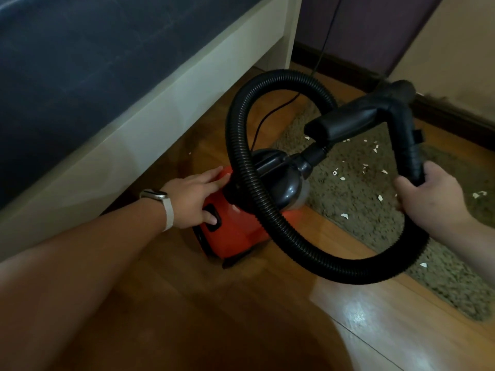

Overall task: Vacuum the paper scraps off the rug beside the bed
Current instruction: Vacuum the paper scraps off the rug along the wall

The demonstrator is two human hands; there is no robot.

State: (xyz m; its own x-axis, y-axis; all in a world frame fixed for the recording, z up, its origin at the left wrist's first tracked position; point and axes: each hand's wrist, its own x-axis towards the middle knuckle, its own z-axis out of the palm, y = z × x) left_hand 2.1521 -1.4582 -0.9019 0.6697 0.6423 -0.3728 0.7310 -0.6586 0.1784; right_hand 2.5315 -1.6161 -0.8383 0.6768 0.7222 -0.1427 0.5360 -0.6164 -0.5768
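Head view, ribbed black hose (269, 222) looped, glossy orange vacuum (235, 236), shaggy rug (361, 204)

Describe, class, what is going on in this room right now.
A person is setting up to vacuum. Their left hand rests on the orange vacuum cleaner, thumb at its black switch, on the floor beside the bed. Their right hand grips the hose handle, with the nozzle raised above the rug. White paper scraps lie scattered across the rug.

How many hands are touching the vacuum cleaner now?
2. The left hand rests on the red vacuum body beside the bed; the right hand grips the black hose handle above the rug.
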